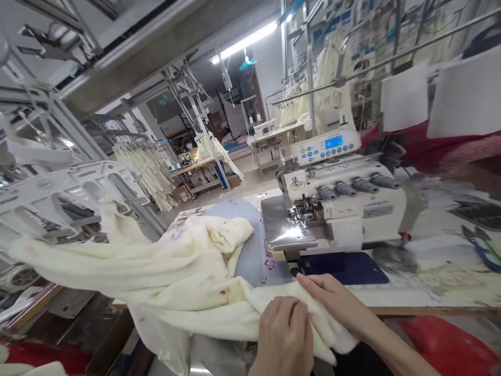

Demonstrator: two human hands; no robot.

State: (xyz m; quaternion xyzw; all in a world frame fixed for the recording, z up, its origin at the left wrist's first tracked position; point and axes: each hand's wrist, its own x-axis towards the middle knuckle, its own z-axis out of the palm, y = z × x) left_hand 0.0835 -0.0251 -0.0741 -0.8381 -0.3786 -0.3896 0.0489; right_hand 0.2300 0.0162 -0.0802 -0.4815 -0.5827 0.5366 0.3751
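A cream fleece garment (pixel 172 271) with small red prints lies bunched across the near left of the sewing table (pixel 430 300) and drapes off its left side. My left hand (pixel 285 334) grips a fold of the fabric at the table's front edge. My right hand (pixel 332 303) rests on the same fabric just right of it, fingers pointing left toward the white overlock sewing machine (pixel 336 209). The machine's metal plate (pixel 284 224) and presser foot stand just beyond my hands, with no fabric under the foot.
Blue-handled scissors (pixel 483 245) lie at the table's right. Fabric scraps lie on the table's right side. Red cloth (pixel 446 344) sits below the table edge. Racks of hanging cream garments (pixel 146 167) and other sewing stations (pixel 274 133) fill the background. White plastic frames (pixel 70 193) stand left.
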